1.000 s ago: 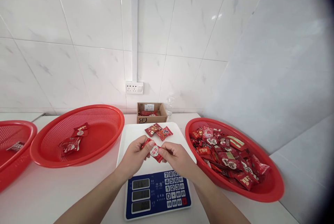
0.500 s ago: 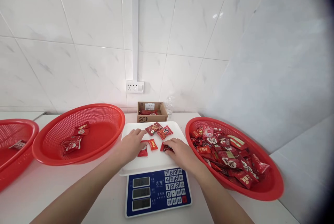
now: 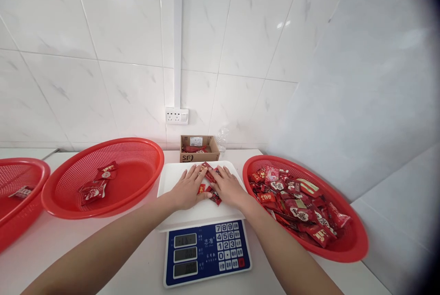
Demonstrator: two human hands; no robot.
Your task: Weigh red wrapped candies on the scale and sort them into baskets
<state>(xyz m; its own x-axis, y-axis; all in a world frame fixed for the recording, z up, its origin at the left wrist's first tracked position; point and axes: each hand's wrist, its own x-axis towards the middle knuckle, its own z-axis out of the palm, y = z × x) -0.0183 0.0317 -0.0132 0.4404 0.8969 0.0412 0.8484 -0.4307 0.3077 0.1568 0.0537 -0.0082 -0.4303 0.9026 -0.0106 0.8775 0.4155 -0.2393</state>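
Note:
Both hands lie over several small red packets [image 3: 215, 197] on the white tray [image 3: 172, 219] of a scale. My left hand [image 3: 187, 188] is palm down with its fingers stretched forward, covering part of the group. Beside it, my right hand [image 3: 229, 188] is also flat and open, its fingers over the packets at the right. A dark red packet [image 3: 207, 171] shows between the fingertips of the two hands. The packets under the palms are mostly hidden. In front of the tray is the scale's blue panel [image 3: 208, 251] with keys and displays.
At the right stands a red basket [image 3: 359, 251] full of red packets. Another red basket [image 3: 144, 180] with a few packets is at the left, and a third basket [image 3: 37, 203] beyond it. A small cardboard box [image 3: 199, 157] and clear plastic [image 3: 222, 138] sit behind the tray.
My hands have come closer together and moved over the packets. The packets, spread out on the tray before, are now gathered and partly covered. My right hand no longer curls around one packet.

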